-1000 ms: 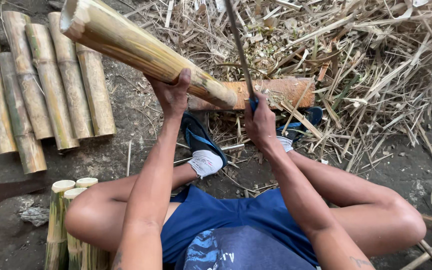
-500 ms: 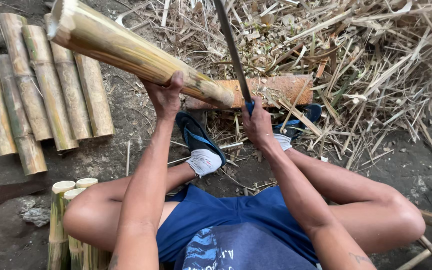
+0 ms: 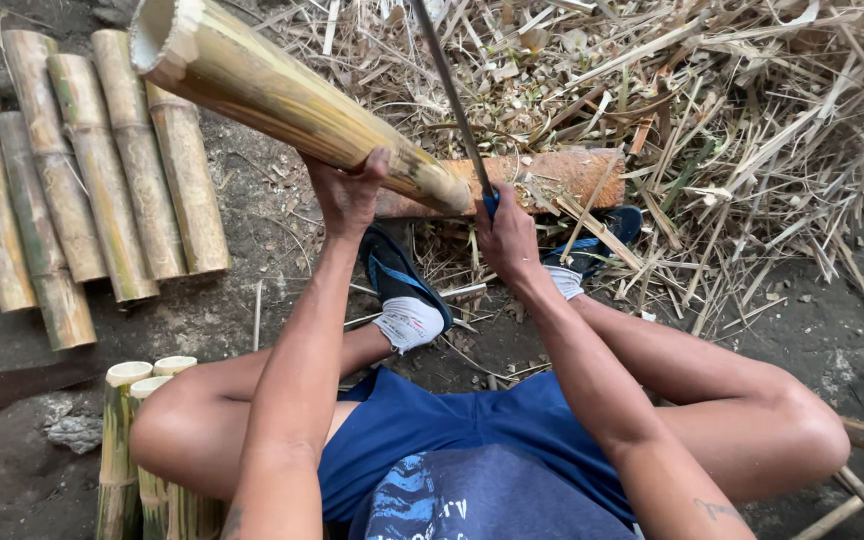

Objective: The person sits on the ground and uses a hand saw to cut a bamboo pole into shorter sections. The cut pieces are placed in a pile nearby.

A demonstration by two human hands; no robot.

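Note:
My left hand point(image 3: 347, 195) grips a thick yellow-green bamboo section point(image 3: 282, 95) from below. The bamboo slants up to the left, with its lower end resting on a reddish wooden block point(image 3: 562, 175). My right hand point(image 3: 507, 235) is closed on the blue handle of a long thin blade point(image 3: 447, 90), which points up and away, just right of the bamboo's lower end. Both feet, in dark sandals and white socks, rest on the ground in front of the block.
Several cut bamboo lengths point(image 3: 82, 190) lie side by side at the left. More bamboo pieces point(image 3: 137, 440) stand by my left knee. A heap of dry bamboo strips and shavings point(image 3: 732, 120) covers the ground at upper right. A saw blade point(image 3: 12, 385) lies at far left.
The bamboo's raised end has swung slightly left and then back, and the blade has tilted a little; both hands keep their grip.

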